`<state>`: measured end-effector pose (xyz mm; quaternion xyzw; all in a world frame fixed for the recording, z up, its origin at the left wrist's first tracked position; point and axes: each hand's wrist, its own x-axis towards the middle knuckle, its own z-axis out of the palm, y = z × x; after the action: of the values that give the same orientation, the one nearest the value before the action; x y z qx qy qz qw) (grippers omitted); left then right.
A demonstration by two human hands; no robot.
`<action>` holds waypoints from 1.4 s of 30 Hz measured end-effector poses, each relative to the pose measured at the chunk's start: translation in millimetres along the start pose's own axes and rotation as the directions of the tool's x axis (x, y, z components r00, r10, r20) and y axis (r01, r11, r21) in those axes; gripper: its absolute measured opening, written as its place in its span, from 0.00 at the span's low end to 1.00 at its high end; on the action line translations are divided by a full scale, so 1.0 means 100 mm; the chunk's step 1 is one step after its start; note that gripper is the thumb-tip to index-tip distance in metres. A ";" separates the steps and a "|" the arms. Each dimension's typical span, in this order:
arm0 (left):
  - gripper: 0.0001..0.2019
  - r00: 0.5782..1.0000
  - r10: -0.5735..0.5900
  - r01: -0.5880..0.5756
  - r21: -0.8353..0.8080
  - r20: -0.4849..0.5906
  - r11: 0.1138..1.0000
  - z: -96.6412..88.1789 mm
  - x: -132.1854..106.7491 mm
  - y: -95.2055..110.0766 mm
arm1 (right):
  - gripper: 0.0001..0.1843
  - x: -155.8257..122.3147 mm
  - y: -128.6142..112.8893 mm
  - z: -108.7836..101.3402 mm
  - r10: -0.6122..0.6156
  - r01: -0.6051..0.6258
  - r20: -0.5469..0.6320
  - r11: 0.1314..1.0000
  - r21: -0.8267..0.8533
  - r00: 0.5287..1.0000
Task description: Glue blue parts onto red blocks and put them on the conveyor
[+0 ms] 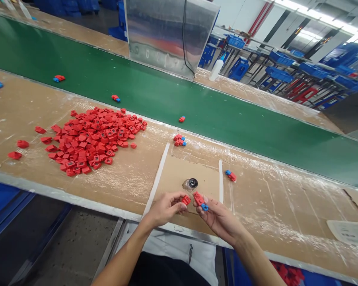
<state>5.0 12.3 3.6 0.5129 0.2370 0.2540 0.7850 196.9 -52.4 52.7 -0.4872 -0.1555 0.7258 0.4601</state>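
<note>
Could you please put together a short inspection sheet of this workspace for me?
Surface: cardboard-topped workbench beside a green conveyor belt.
Job's things: loose pile of red plastic parts; red-and-blue part beside a cardboard pad; small clear jar with black lid on the pad.
Clutter: paper sheet at the right of the bench.
Hands: left hand pinches a red plastic part; right hand holds a red part with blue end.
Cables: black cable hanging down a steel panel.
Surroundings: blue crates on metal racks; white bottle on the far bench.
</note>
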 end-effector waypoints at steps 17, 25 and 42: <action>0.12 0.999 -0.035 0.034 0.037 0.012 0.999 -0.01 -0.01 0.01 | 0.21 -0.05 0.15 0.16 -0.416 0.316 0.005 0.685 -0.657 0.910; 0.13 0.999 -0.027 0.026 0.067 0.018 0.997 -0.03 -0.03 -0.02 | 0.10 -0.04 0.14 0.15 -0.546 0.453 0.241 0.294 -0.842 0.802; 0.13 0.996 -0.087 0.087 0.079 -0.005 0.993 -0.05 0.02 0.05 | 0.07 0.08 0.15 0.13 -0.596 0.510 0.323 0.173 -0.843 0.735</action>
<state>2.5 18.0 6.0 0.5327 0.2697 0.2103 0.7741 177.4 -50.7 43.9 -0.5904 -0.6624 0.2863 0.3614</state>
